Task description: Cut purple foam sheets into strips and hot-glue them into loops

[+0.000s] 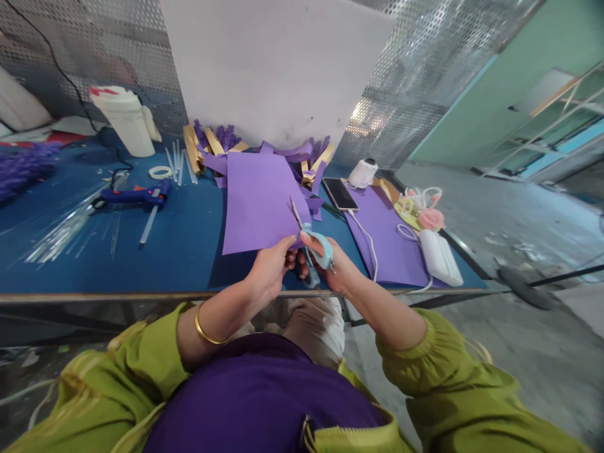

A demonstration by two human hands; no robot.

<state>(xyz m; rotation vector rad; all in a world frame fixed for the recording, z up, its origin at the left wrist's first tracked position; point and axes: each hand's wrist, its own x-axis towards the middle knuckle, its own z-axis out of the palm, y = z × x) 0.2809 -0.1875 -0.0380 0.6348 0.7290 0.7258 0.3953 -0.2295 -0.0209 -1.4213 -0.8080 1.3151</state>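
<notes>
A large purple sheet of paper (264,195) is raised a little over the blue table, its lower right corner pinched in my left hand (272,263). My right hand (333,261) is closed around the handles of light blue scissors (323,248). The scissor blades point up and away, lying over the right edge of the sheet. Both hands are close together near the table's front edge. Purple paper strips (317,204) lie just beyond the sheet's right side.
A blue glue gun (134,196), glue sticks (177,162), a tape roll (160,172) and a white cup (125,119) are on the left. To the right are a phone (340,194), more purple paper (391,239), a white power bank (440,258) and a pink flower (431,218).
</notes>
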